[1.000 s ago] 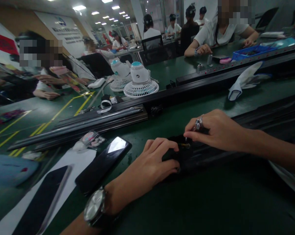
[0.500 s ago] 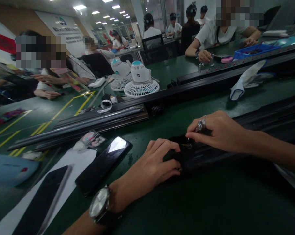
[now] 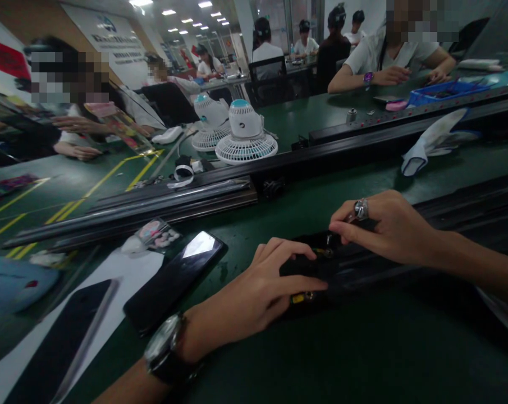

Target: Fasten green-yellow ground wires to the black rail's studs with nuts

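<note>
From the head view, we are leaning over the near edge of the green worktop (image 3: 363, 359), and both of our hands are working on a long black part (image 3: 363, 269) that is lying along that edge and running off toward the right. Our left hand (image 3: 254, 297), with a wristwatch (image 3: 163, 350) on its wrist, is pressing flat on the part's left end, fingers spread over it rather than closed around it, apparently to keep it from sliding. Our right hand (image 3: 384, 227), wearing a ring (image 3: 360, 209), is pinching its fingertips together over a small brass-coloured fitting (image 3: 327, 251) on top of the part; what, if anything, is sitting between the fingertips we cannot tell. Another small yellowish piece (image 3: 302, 296) is showing at the part's near side, just by our left fingertips. To the left, two dark phones (image 3: 173, 280) are lying on a white sheet (image 3: 123, 275), kept clear of the work. Beyond a black rail (image 3: 173, 199) crossing the worktop, two small white fans (image 3: 245, 134) are standing, and a white glove (image 3: 434, 140) is lying toward the far right. Near the far right corner a blue tray (image 3: 443, 92) is holding dark small items that we cannot make out. Other people are sitting along the far and left edges, their hands busy with their own things.
</note>
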Demonstrator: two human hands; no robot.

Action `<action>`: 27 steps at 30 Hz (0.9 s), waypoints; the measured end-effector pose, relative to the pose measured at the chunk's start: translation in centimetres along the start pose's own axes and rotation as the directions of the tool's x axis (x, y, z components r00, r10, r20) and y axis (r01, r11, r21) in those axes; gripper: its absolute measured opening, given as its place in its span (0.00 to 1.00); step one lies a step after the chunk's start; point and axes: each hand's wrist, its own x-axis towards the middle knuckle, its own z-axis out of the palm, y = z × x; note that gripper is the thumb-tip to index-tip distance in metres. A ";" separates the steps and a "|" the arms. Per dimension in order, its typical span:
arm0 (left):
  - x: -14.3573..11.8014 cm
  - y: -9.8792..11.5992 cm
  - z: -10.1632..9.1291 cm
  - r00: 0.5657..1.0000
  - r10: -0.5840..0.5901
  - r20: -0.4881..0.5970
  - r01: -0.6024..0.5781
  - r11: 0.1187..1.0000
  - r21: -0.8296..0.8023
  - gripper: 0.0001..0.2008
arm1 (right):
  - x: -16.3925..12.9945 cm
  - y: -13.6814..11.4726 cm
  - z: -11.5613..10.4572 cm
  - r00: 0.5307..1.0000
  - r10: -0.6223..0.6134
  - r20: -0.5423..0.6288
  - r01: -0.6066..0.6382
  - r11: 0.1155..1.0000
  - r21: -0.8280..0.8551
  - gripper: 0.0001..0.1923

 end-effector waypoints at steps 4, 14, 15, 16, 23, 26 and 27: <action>0.2 -0.5 0.6 0.998 0.033 -0.061 -0.033 0.999 -0.007 0.17 | 0.1 -0.4 -0.5 0.999 0.036 -0.037 -0.037 0.998 -0.045 0.10; 0.1 -1.2 1.9 0.981 0.079 -0.176 -0.082 0.997 -0.006 0.07 | 0.3 -1.3 -0.7 0.989 0.071 0.127 -0.061 0.995 -0.079 0.08; 0.0 -1.2 1.9 0.982 0.078 -0.173 -0.083 0.996 -0.024 0.08 | 0.3 -1.4 -0.6 0.989 0.068 0.134 -0.058 0.995 -0.077 0.07; -0.1 -1.2 1.9 0.982 0.076 -0.170 -0.084 0.996 -0.042 0.10 | 0.3 -1.4 -0.5 0.988 0.064 0.139 -0.054 0.996 -0.077 0.06; -0.2 -1.5 2.2 0.978 0.085 -0.191 -0.099 0.993 -0.064 0.09 | -0.1 -1.5 -0.2 0.992 -0.016 0.128 0.038 0.985 -0.171 0.07; -0.1 -1.4 2.3 0.972 0.091 -0.215 -0.104 0.994 -0.046 0.07 | -0.4 -1.4 0.0 0.990 -0.047 0.134 0.072 0.980 -0.185 0.10; -0.1 -1.4 2.4 0.971 0.092 -0.219 -0.104 0.994 -0.043 0.06 | -0.4 -1.4 0.1 0.989 -0.052 0.140 0.077 0.981 -0.178 0.10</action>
